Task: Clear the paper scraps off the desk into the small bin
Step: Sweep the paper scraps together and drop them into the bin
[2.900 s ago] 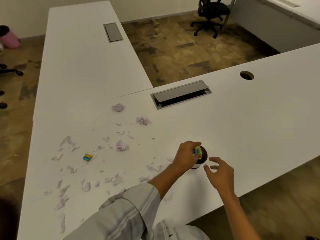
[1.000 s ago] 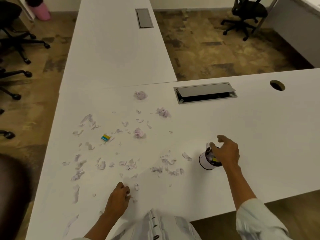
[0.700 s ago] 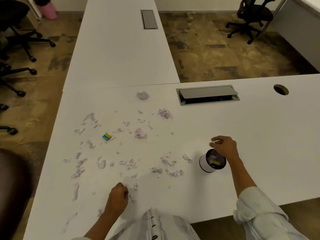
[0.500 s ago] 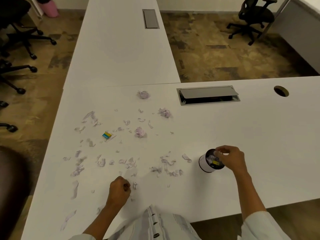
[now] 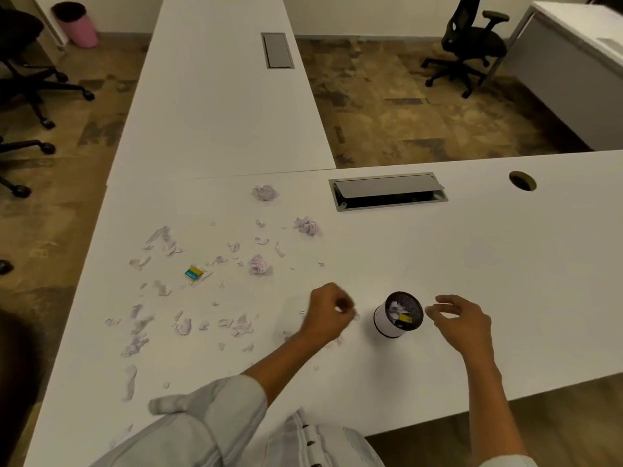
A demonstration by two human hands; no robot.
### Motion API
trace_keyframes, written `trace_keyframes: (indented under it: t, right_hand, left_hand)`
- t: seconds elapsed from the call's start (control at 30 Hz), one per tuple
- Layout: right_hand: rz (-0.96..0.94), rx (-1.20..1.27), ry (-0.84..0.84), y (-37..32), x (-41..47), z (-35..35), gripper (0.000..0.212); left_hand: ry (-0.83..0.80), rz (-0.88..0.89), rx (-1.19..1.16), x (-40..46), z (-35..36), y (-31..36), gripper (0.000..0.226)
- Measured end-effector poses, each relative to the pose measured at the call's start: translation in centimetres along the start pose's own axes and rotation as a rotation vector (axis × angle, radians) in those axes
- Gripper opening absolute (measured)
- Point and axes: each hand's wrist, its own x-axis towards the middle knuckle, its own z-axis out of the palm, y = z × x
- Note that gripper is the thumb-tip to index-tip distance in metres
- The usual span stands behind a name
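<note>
Since half a second ago the left hand (image 5: 328, 310) has come up from the desk's near edge to just left of the small bin (image 5: 398, 313), fingers curled and pinching paper scraps (image 5: 188, 323). Right hand (image 5: 460, 320) has drawn off the bin's rim, loosely open, empty. White L-shaped desk (image 5: 505, 264) carries a cable hatch (image 5: 387, 190); black chair (image 5: 472, 38) upper right, pink bin (image 5: 79, 26) upper left.

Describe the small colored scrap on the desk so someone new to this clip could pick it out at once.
Start at the grey cable hatch in the white desk, then look to its lower left, across the field of pale paper scraps. The colored scrap lies there, flat: the only teal and yellow piece among pale lilac ones.
</note>
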Motion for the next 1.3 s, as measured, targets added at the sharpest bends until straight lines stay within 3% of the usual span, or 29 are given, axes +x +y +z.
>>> trace_keyframes:
  t: [0.17, 0.3, 0.4, 0.63, 0.87, 1.03, 1.13, 1.3]
  right_hand:
    - [0.036, 0.005, -0.005, 1.8, -2.9, -0.8, 0.027]
    - [0.063, 0.002, 0.004, 4.0, -4.8, -1.4, 0.029]
    - [0.079, 0.016, -0.001, 5.2, -5.9, -1.0, 0.027]
    - [-0.03, -0.031, -0.177, 3.9, -6.5, 5.5, 0.025]
    - [-0.225, -0.29, -0.417, 2.1, -4.8, 16.3, 0.063]
    - [-0.196, -0.372, -0.414, 0.2, -5.0, 20.2, 0.058]
    - [-0.27, -0.385, -0.432, -1.1, -6.3, 22.8, 0.055]
    - [-0.386, -0.294, -0.559, -4.3, -9.4, 27.0, 0.043]
  left_hand:
    - [-0.172, -0.025, -0.077, 3.1, 5.3, 6.2, 0.02]
    - [-0.48, -0.126, -0.13, 4.5, 6.3, 6.0, 0.069]
    - [-0.581, -0.166, -0.116, 4.4, 4.8, 3.2, 0.09]
    - [-0.354, -0.307, 0.152, 1.0, -4.3, -6.7, 0.087]
    - [-0.188, -0.487, 0.465, -4.9, -14.8, -13.9, 0.095]
    - [0.034, -0.669, 0.611, -10.9, -21.3, -17.6, 0.101]
    - [0.129, -0.788, 0.653, -14.8, -24.0, -19.5, 0.102]
    - [0.127, -0.911, 0.646, -19.4, -25.9, -21.0, 0.103]
